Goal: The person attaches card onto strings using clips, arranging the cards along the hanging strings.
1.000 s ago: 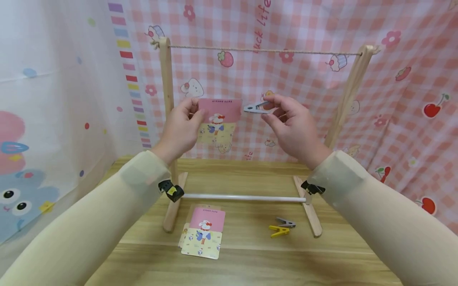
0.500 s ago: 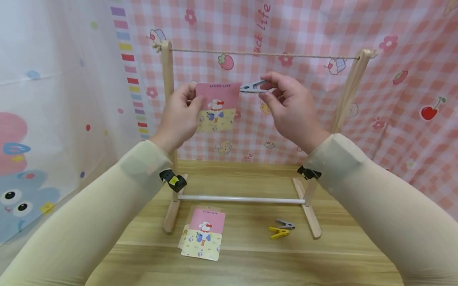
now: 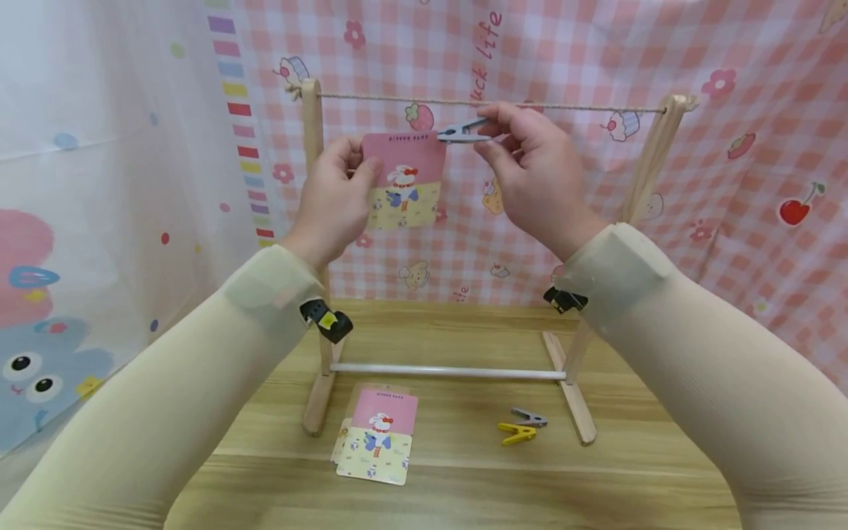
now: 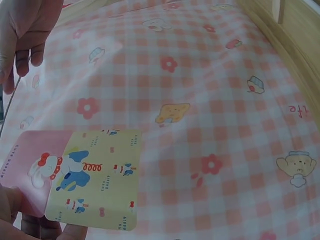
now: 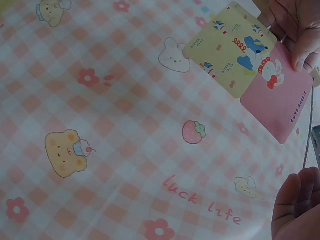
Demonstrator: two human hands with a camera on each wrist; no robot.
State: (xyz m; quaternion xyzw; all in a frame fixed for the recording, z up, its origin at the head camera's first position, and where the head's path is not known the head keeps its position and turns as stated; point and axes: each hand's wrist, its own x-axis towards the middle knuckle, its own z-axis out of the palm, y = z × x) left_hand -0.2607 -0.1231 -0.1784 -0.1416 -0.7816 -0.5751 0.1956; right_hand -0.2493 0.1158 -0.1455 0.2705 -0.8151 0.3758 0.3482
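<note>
Left hand [image 3: 334,195] pinches pink-and-yellow card [image 3: 403,179] by its left edge, just under string [image 3: 570,107]. Right hand [image 3: 533,173] fingers squeeze grey clip [image 3: 460,133] at card's top right corner.

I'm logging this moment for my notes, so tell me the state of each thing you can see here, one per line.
Card: held upright just below the string, pinched by the left hand.
Grey clip: pinched by the right hand, at the card's top right corner.
String: stretched between the wooden posts, nothing hanging.
Card stack: lying flat on the table.
Yellow clip: lying loose on the table.
Second grey clip: lying beside the yellow clip.
</note>
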